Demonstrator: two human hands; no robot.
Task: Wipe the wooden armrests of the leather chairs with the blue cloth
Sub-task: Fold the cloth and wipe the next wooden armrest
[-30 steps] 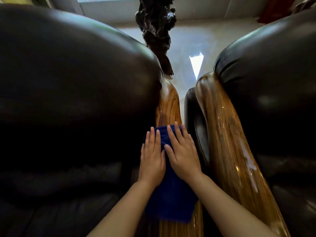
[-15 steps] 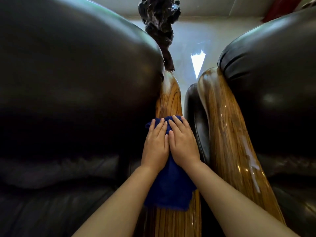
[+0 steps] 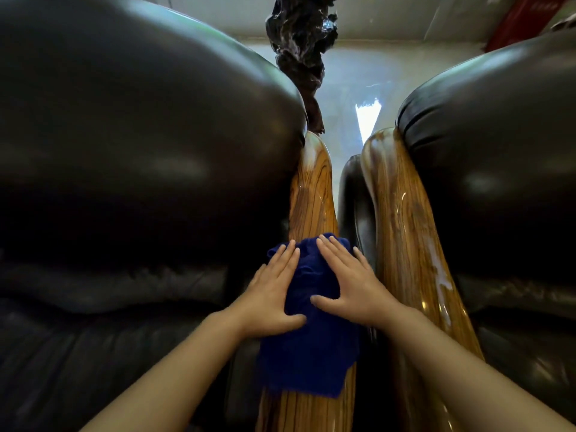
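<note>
Premises appear to be a furnished sitting or reception room. Evidence: two large dark leather chairs set side by side, each with a glossy, polished wooden armrest; a pale, highly reflective floor beyond them; a dark gnarled carved ornament standing behind the chairs.

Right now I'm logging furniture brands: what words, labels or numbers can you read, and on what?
None: no readable text shows on the blue cloth, either wooden armrest, the leather chairs, or the red strip at top right.
</note>
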